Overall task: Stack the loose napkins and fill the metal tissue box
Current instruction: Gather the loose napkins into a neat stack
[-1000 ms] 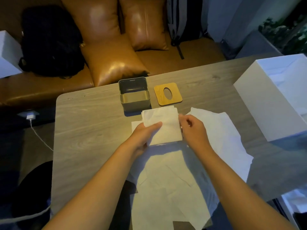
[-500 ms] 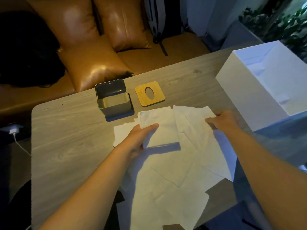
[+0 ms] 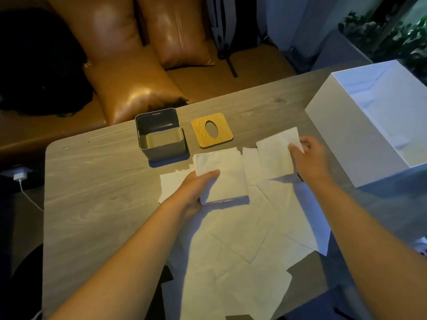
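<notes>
Left hand [image 3: 196,188] grips stack [image 3: 221,176]; right hand [image 3: 309,158] pinches loose napkin [image 3: 275,155]. Risk: thin napkin folds in transfer, stack skews.

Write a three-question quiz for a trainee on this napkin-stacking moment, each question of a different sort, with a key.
1. True or false: the metal tissue box already holds napkins.
2. Multiple choice: what lies just right of the box on the table? A) a wooden lid with an oval hole B) a phone C) a cup
3. Short answer: what does each hand hold?

Key:
1. False; it stands open, and no napkins show inside.
2. A
3. The left hand grips the napkin stack; the right hand pinches a single napkin lifted from the loose napkins.
</notes>
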